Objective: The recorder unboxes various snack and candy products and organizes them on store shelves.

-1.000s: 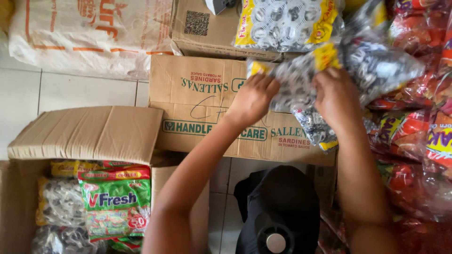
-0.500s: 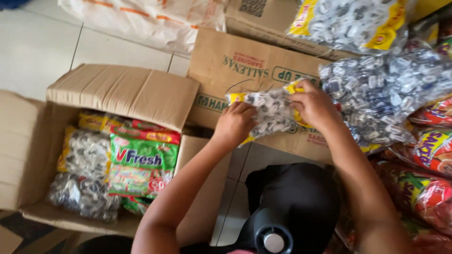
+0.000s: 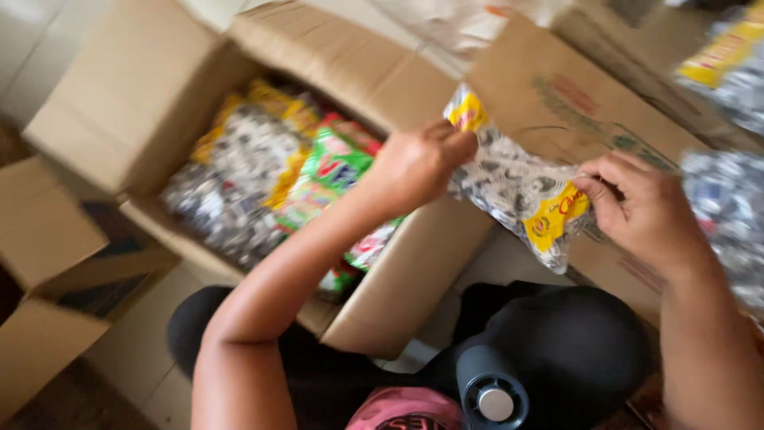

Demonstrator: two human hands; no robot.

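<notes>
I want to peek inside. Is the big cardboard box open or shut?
Open: the cardboard box has its flaps folded back, and candy packets show inside.

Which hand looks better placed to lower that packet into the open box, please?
Probably the left hand: it grips the candy packet on the side nearest the open box; the right hand is farther off.

A silver-and-yellow candy packet (image 3: 517, 187) is being gripped by the left hand (image 3: 418, 163) and right hand (image 3: 641, 211), just right of the open cardboard box (image 3: 159, 95).
</notes>
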